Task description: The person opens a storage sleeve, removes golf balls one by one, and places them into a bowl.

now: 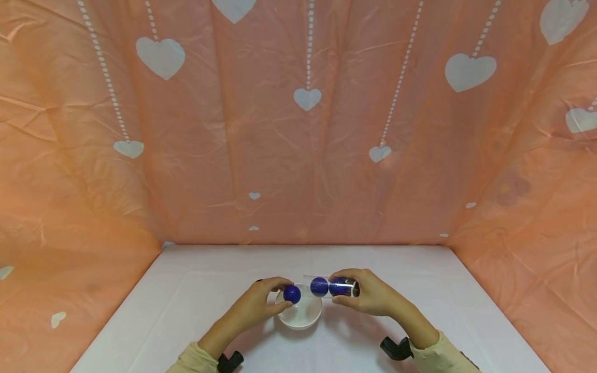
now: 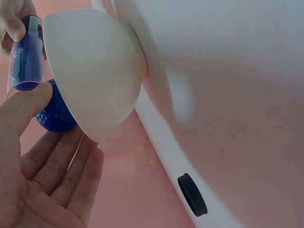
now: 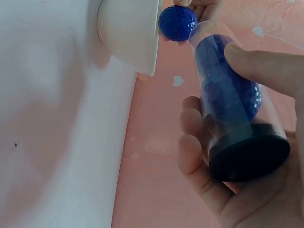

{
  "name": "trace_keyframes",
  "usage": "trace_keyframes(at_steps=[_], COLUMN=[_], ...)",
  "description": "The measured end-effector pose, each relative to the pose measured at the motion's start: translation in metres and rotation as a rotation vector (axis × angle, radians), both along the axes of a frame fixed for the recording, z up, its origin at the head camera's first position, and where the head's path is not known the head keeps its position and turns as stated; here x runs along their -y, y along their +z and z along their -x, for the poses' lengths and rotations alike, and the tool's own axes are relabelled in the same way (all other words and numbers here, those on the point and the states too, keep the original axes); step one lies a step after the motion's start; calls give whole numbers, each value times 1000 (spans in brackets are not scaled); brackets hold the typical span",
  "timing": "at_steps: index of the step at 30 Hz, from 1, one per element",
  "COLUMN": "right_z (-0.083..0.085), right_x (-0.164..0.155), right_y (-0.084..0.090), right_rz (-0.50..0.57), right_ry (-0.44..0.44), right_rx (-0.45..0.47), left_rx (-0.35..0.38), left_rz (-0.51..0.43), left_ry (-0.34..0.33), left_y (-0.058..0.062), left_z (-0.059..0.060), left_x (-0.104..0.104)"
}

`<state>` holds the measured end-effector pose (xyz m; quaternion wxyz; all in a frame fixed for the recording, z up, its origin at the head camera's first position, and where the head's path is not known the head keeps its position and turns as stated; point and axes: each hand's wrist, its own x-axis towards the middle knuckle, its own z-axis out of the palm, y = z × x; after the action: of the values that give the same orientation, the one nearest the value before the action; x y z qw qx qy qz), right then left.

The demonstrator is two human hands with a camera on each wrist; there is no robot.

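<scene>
Head view above; wrists close, bowl (image 1: pixel 300 313) shared

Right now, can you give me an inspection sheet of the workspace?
Surface: white table, flat, bare around the bowl.
Job's things: clear tube held sideways above the white bowl, two blue balls inside; a third blue ball at its open mouth; black cap on the far end.
Clutter: nothing seen.
Hands: left hand pinches the loose ball; right hand grips the tube.
Cables: nothing seen; black wrist mounts only.
Surroundings: pink backdrop with white hearts on three sides.
</scene>
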<state>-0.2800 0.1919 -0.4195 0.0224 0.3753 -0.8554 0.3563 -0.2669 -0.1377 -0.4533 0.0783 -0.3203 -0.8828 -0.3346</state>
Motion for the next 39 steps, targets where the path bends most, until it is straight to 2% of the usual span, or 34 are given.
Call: trace_keyframes(at_steps=[8, 18, 22, 28, 35, 39], right_z=[0, 1, 0, 0, 0, -1], right_x=[-1, 0, 0, 0, 0, 1], right_y=[-3, -2, -2, -2, -2, 0], right_rz=[-8, -2, -5, -7, -13, -3], right_ry=[-15, -13, -21, -16, -24, -19], right_rx=[-5, -5, 9, 9, 27, 46], left_rx=[-66, -88, -90, -83, -106, -76], left_rz=[114, 162, 146, 72, 60, 32], left_ry=[67, 67, 73, 84, 76, 69], left_y=[-2, 0, 0, 0, 0, 2], left_z=[-4, -6, -6, -4, -4, -3], left_x=[0, 0, -1, -3, -3, -3])
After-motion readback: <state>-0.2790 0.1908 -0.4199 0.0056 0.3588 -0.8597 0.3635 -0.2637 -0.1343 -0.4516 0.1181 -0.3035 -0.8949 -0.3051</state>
